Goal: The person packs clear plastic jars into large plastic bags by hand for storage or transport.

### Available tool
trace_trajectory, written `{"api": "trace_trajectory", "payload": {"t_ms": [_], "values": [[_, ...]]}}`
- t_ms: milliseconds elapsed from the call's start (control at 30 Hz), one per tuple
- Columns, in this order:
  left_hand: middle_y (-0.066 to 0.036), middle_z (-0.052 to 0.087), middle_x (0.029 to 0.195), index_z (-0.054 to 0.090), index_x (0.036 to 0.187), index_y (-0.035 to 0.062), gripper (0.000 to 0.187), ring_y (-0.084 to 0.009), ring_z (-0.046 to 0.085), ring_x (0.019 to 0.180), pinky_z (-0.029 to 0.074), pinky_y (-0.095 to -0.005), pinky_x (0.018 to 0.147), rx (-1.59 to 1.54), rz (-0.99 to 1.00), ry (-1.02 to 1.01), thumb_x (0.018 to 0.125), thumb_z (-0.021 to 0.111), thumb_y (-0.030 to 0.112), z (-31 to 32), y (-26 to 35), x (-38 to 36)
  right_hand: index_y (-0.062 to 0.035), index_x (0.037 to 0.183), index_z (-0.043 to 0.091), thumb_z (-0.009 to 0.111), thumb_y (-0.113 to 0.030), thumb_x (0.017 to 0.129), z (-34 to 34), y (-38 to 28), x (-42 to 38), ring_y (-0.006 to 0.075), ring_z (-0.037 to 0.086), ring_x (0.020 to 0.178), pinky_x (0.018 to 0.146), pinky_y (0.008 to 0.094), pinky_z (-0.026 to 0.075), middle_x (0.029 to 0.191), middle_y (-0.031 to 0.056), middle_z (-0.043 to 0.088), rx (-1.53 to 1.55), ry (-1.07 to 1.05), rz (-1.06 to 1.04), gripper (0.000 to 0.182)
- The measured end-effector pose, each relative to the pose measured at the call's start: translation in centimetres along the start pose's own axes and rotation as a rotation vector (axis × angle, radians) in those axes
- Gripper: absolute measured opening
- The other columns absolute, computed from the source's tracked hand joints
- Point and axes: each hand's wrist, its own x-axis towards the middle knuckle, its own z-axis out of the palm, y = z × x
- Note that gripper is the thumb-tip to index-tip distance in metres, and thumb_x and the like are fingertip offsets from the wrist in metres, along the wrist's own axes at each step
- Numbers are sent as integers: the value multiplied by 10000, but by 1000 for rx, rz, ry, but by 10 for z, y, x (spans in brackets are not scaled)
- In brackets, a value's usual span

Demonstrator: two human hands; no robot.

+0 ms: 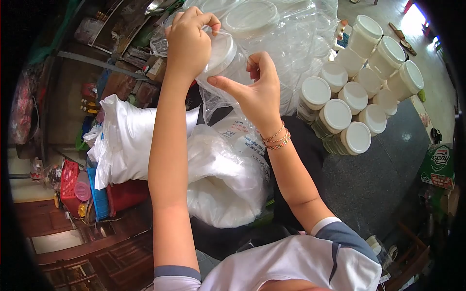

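My left hand (191, 46) has its fingers curled on the edge of a clear plastic bag (291, 58). Just beneath it, a white-lidded plastic jar (221, 53) shows at the bag's mouth. My right hand (255, 89) is beside that jar, thumb stretched toward it and well apart from the bent fingers. No object is visible between them. Inside the bag lie more lidded jars, among them a large round lid (251, 18), blurred by the film. Below my hands, a white sack (225, 194) gapes, partly wrapped in printed clear plastic.
Several white-lidded clear jars (337, 114) stand grouped on the dark floor tiles (374, 189) at right, some stacked. A white bag (131, 140) lies left of my left forearm. A red basket (69, 184) is farther left; a green box (437, 165) stands at far right.
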Motion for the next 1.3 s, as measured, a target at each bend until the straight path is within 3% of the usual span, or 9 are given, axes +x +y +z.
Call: {"api": "trace_trajectory", "payload": {"t_ms": [467, 867, 967, 1067, 1167, 1300], "values": [[-31, 547, 771, 624, 749, 95, 176, -256, 543, 882, 379, -376, 855, 95, 41, 4, 753, 467, 17, -3, 4, 2, -45, 700, 405, 912, -361, 625, -1, -4, -1, 169, 389, 630, 557, 316, 365, 680, 25, 402, 29, 2, -2, 602], [-64, 517, 732, 579, 700, 55, 97, -269, 540, 834, 393, -376, 808, 96, 64, -10, 720, 488, 29, -3, 8, 3, -61, 661, 389, 893, -386, 641, 0, 1, -6, 172, 340, 567, 506, 318, 331, 610, 26, 373, -47, 3, -54, 600], [-71, 547, 759, 608, 727, 57, 140, -262, 557, 865, 418, -368, 823, 36, 15, -35, 729, 477, 8, -5, 8, 4, -59, 669, 403, 883, -406, 659, -2, 1, -3, 177, 357, 558, 504, 327, 342, 619, 31, 400, -82, -54, -40, 592], [-77, 610, 829, 650, 825, 63, 224, -238, 584, 935, 441, -353, 859, -116, -68, -13, 772, 446, -13, -5, 4, 2, -58, 695, 447, 862, -423, 693, -1, 3, 0, 180, 411, 559, 510, 323, 373, 642, 37, 447, -95, 36, -164, 553], [-76, 665, 921, 673, 938, 77, 292, -238, 589, 976, 450, -356, 896, -208, -127, 16, 818, 423, -16, -3, 4, -3, -49, 755, 524, 807, -405, 776, -12, 3, 2, 193, 521, 600, 557, 323, 440, 693, 56, 534, -81, -34, -179, 455], [-62, 691, 998, 673, 993, 95, 294, -270, 569, 988, 446, -394, 936, -225, -126, -21, 854, 430, 7, -4, 8, -4, -33, 840, 615, 715, -316, 873, -59, 0, 21, 219, 627, 721, 685, 347, 504, 825, 89, 658, -132, -320, -68, 302]]}}
